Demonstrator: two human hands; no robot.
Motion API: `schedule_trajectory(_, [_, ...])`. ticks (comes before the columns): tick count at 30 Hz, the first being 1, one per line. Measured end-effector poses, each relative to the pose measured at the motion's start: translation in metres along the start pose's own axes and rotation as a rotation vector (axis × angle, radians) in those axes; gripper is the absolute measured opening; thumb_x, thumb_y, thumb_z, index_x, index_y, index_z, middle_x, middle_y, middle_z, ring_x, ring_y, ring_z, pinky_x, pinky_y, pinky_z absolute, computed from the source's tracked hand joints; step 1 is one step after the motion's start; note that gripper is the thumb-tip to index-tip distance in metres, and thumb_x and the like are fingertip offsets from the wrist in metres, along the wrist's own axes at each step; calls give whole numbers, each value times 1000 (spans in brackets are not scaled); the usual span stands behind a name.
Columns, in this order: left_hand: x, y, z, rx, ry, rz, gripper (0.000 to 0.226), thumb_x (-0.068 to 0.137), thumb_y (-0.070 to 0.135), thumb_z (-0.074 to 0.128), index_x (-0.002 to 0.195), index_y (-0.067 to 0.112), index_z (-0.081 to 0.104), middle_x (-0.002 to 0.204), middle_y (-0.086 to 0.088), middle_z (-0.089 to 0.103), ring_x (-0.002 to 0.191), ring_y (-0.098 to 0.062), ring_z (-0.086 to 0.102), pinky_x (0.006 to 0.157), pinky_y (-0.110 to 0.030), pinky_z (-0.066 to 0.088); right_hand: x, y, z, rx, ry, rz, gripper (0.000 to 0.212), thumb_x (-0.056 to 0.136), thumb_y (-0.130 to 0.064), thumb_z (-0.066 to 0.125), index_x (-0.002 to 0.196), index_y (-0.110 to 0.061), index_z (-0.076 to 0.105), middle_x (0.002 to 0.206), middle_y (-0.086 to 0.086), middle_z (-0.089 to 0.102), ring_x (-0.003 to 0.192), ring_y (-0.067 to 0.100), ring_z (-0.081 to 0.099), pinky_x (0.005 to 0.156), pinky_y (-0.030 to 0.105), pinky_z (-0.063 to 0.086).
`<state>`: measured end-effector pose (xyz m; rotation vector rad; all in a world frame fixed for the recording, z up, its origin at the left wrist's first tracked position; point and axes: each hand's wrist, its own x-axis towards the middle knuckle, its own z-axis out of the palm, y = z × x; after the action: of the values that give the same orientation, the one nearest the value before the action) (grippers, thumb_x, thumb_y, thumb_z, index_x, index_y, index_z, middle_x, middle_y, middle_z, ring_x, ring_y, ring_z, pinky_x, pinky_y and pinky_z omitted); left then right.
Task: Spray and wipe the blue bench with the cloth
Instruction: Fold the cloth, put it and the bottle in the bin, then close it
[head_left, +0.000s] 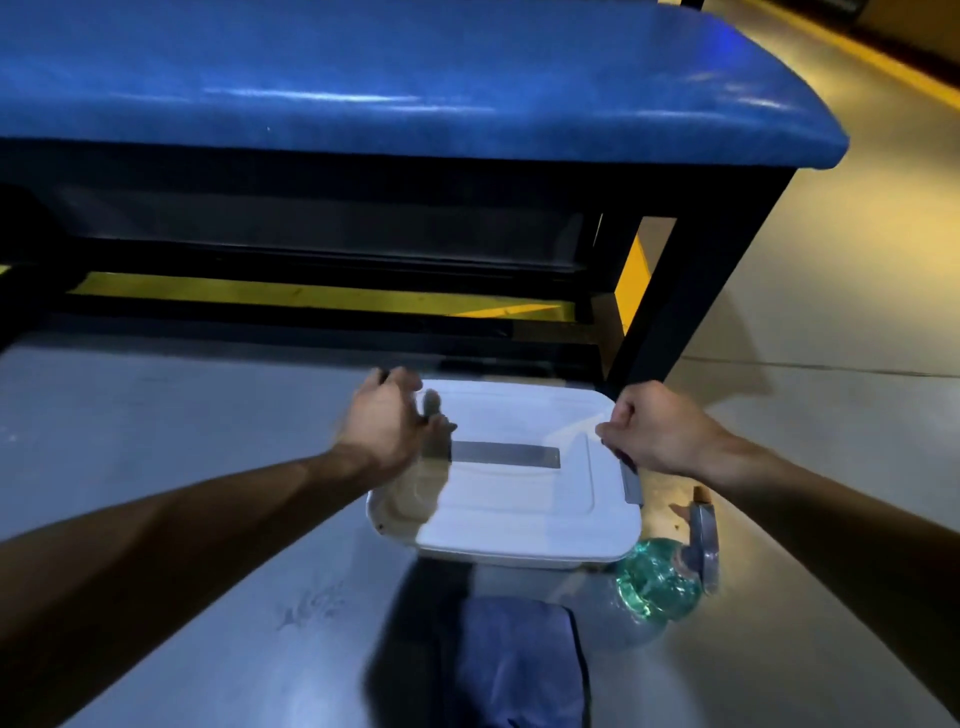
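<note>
Nearby, lidded box (511, 483), spray bottle (670, 571), cloth (519, 660)

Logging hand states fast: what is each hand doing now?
Left hand: open, blurred, at the white plastic box lid.
Right hand: grip pinches the lid's right edge.

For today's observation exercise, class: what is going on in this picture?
A person crouches before the blue bench, both hands at a white lidded box on the floor. The right hand grips the lid's right edge; the left hand is blurred at its left edge. The spray bottle and cloth lie untouched nearby.
</note>
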<state>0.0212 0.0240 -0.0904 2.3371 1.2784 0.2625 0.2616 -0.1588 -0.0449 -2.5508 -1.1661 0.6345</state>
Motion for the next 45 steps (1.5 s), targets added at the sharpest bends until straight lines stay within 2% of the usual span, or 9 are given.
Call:
schedule_trajectory(5, [-14,-3,8,-164,71,-139,42,87,34,79,118,19,56,115,1,48,88,-13,51,73,-19,39,-5,22,13,-125,-27,51,36,95,-46,63,73,-20,51,68,0,55,63,17,54,52,30,34])
schedule_trajectory(10, [-18,-11,8,-435,144,-292,34,82,28,85,108,19,64,100,3,63,94,-21,65,84,-32,52,0,24,10,15,-133,121,48,97,-39,63,61,-8,66,54,5,65,51,20,61,55,29,47])
schedule_trajectory(14, [-14,-15,7,-454,155,-370,32,80,27,86,107,14,74,96,2,75,92,-23,71,89,-38,60,6,22,6,87,-190,190,43,96,-30,67,62,-4,70,60,10,70,54,19,62,48,23,46])
schedule_trajectory(18, [-12,-13,10,-510,174,-382,13,87,19,79,97,11,77,90,-4,77,87,-24,73,83,-36,61,14,22,7,135,-202,242,31,94,-19,67,72,4,70,61,15,68,53,25,64,60,39,61])
schedule_trajectory(21, [-14,-19,11,-462,163,-341,19,95,15,68,77,10,75,74,-8,74,72,-25,67,70,-40,60,14,26,5,180,-230,274,25,95,-9,62,73,1,67,53,11,62,44,21,57,51,27,51])
schedule_trajectory(30, [-16,-40,12,-748,75,-488,19,100,8,61,100,9,81,59,2,73,45,-18,60,42,-25,50,12,47,13,319,-298,301,24,102,-13,56,92,-4,76,80,12,77,78,22,75,86,43,63])
schedule_trajectory(37, [-12,-38,-3,-473,75,-375,16,99,21,66,107,12,76,97,-6,75,87,-22,68,78,-31,54,9,44,2,250,-137,217,18,97,-14,64,83,-11,74,82,11,73,75,22,68,64,34,59])
schedule_trajectory(41, [-19,-25,-19,-123,-23,-174,26,95,46,66,89,22,75,83,6,73,73,-11,65,54,-21,43,8,33,-5,267,-61,191,26,95,-25,68,79,-7,76,78,15,76,79,29,76,73,41,64])
schedule_trajectory(45, [-24,-19,-18,-146,-110,-204,27,87,45,76,74,21,75,51,9,67,42,-2,60,38,-10,37,2,25,7,166,-156,168,36,91,-33,73,68,-5,76,64,10,74,62,22,71,61,35,58])
